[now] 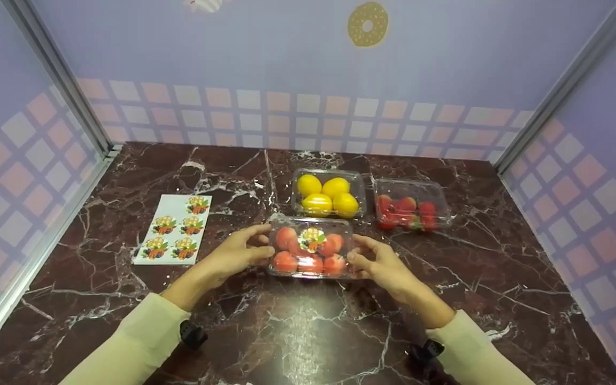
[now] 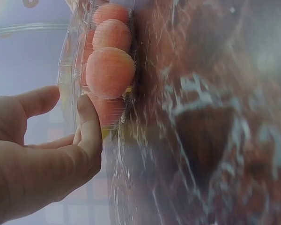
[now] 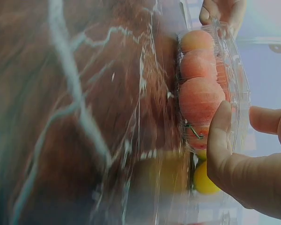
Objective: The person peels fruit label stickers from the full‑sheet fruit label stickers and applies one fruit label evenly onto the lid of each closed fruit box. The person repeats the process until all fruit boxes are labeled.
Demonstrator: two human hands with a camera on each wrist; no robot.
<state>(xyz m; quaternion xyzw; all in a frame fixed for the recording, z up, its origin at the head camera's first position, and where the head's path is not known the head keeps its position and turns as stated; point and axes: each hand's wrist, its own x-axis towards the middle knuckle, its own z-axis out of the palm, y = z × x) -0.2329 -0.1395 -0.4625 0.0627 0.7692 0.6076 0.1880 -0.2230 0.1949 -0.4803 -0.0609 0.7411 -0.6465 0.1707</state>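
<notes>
Clamshell of peaches (image 1: 310, 247), sticker on its lid, is held at table centre between left hand (image 1: 236, 254) and right hand (image 1: 380, 263), fingers curled and pinching its ends. Lemons (image 1: 326, 195) and sticker sheet (image 1: 173, 229) are resolved only overhead; wrist views are blurred.
</notes>
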